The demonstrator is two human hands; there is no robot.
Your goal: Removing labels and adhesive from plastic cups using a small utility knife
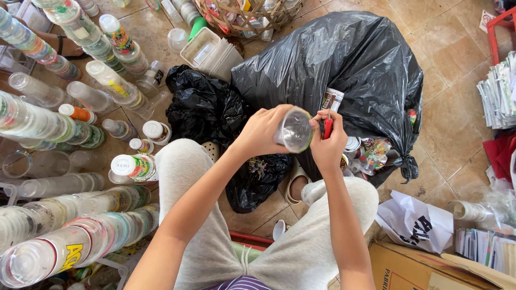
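In front of big black bag point(344, 70), above knees: left hand point(262, 131) wrapping around clear plastic cup point(294, 130), grip pressing on its side, cup mouth facing camera. Right hand point(329, 144) just beside cup rim, grip pinching small red tool point(327, 127). Rows of stacked cups point(80, 236) lying on floor left of bag. Cardboard box point(424, 266) sitting below bag, lower right.

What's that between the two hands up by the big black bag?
In the head view, a clear plastic cup sits between them. The left hand grips it, while the right hand holds a small red tool against its rim.
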